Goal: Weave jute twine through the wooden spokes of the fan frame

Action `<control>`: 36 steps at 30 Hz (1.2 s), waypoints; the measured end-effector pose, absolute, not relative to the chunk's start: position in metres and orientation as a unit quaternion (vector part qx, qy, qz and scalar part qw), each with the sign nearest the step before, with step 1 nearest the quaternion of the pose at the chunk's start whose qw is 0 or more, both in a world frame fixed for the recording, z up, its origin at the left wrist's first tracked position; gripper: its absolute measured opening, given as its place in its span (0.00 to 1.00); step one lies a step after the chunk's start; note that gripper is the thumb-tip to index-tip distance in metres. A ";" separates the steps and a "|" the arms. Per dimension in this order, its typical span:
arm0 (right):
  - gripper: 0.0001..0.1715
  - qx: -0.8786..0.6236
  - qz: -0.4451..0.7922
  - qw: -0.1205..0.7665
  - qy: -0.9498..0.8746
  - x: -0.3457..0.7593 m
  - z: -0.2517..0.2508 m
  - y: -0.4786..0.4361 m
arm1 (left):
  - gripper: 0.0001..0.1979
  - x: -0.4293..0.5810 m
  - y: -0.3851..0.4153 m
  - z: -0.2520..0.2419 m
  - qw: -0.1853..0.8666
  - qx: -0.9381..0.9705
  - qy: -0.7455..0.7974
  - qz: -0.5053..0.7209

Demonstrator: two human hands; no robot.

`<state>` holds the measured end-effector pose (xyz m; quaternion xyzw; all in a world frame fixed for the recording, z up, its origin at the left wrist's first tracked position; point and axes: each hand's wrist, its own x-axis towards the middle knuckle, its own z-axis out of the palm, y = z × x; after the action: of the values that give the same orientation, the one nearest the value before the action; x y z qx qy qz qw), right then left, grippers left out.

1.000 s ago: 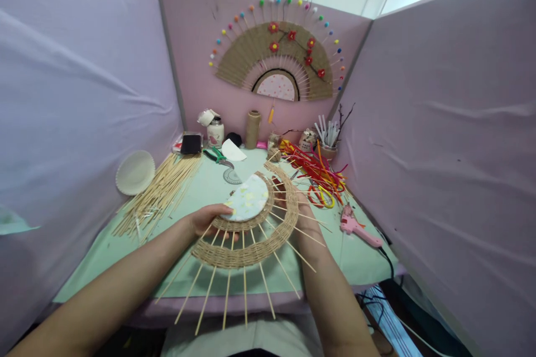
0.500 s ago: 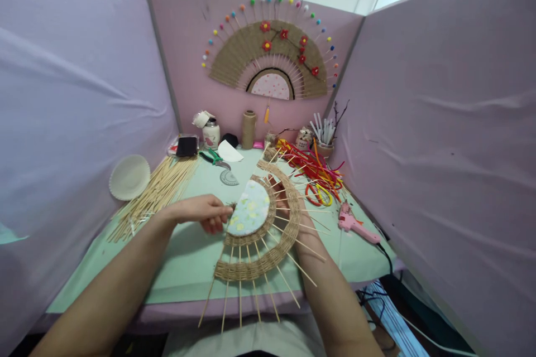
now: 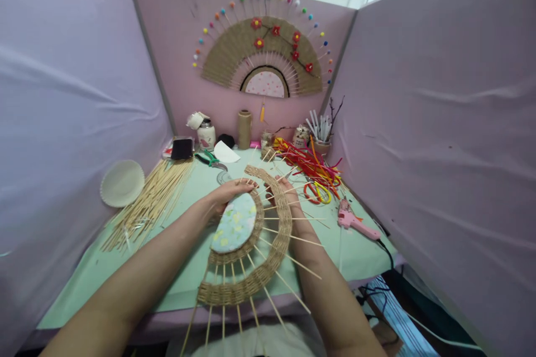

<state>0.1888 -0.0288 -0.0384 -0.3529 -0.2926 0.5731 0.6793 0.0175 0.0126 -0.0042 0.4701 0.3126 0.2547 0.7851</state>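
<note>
A half-round woven fan (image 3: 274, 259) of thin sticks and twisted brown cord is held tilted above the table, its sticks fanning out to the right and toward me. Its centre is a half-circle of pale blue and yellow cloth (image 3: 237, 223). My left hand (image 3: 229, 192) grips the far end of the inner woven band, thumb on top and the other fingers partly hidden beneath. On the far right side, my right hand (image 3: 285, 189) holds the outer band and sticks, with some of its fingers behind the weave.
Loose sticks (image 3: 151, 201) and a white bowl (image 3: 123, 183) lie left. Green-handled pliers (image 3: 207, 158) and a white paper half-circle (image 3: 226, 152) lie farther back. Coloured pipe cleaners (image 3: 310, 164), scissors (image 3: 317, 193) and a pink glue gun (image 3: 355, 222) are right. A finished fan (image 3: 226, 58) hangs behind.
My left hand has moved from the straight edge's middle to the fan's far end and taken hold there. The fan has shifted left and toward me, and the view has turned slightly.
</note>
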 end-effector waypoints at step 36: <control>0.13 -0.350 0.615 0.666 -0.237 0.240 -0.030 -0.032 | 0.16 -0.024 0.003 -0.021 0.795 0.515 0.279 0.161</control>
<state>0.2402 -0.0324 -0.0297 -0.3501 -0.2370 0.6150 0.6655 -0.0242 0.0035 -0.0206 0.5146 0.2788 0.1613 0.7946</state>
